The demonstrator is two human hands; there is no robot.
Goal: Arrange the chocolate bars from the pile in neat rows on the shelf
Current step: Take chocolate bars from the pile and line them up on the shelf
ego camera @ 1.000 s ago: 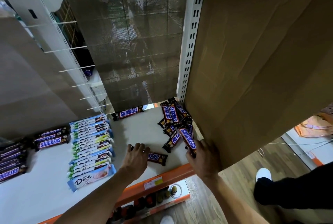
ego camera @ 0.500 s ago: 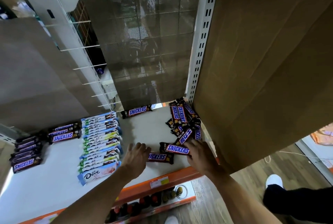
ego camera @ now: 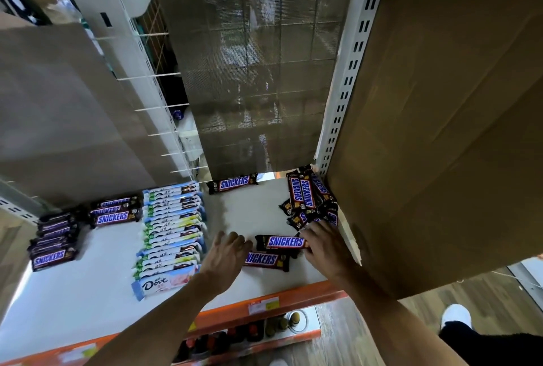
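Note:
A loose pile of Snickers bars (ego camera: 307,198) lies at the shelf's right end against the cardboard. My right hand (ego camera: 324,246) holds one Snickers bar (ego camera: 283,242) by its right end, flat on the white shelf (ego camera: 88,292). Just in front of it lies a second Snickers bar (ego camera: 266,259), with the fingers of my left hand (ego camera: 224,255) resting on its left end. A single Snickers bar (ego camera: 233,183) lies at the back. Left of my hands runs a neat row of Dove bars (ego camera: 172,236), with two Snickers rows (ego camera: 114,211) farther left.
A large cardboard sheet (ego camera: 440,130) stands to the right, a mesh panel (ego camera: 258,71) at the back. The orange shelf edge (ego camera: 264,305) runs along the front with bottles (ego camera: 276,327) on the shelf below. A white shoe (ego camera: 455,314) is on the wooden floor.
My right hand pulled a Snickers bar out of the pile, turned it sideways and set it down behind the bar under my left hand. The left hand stayed put.

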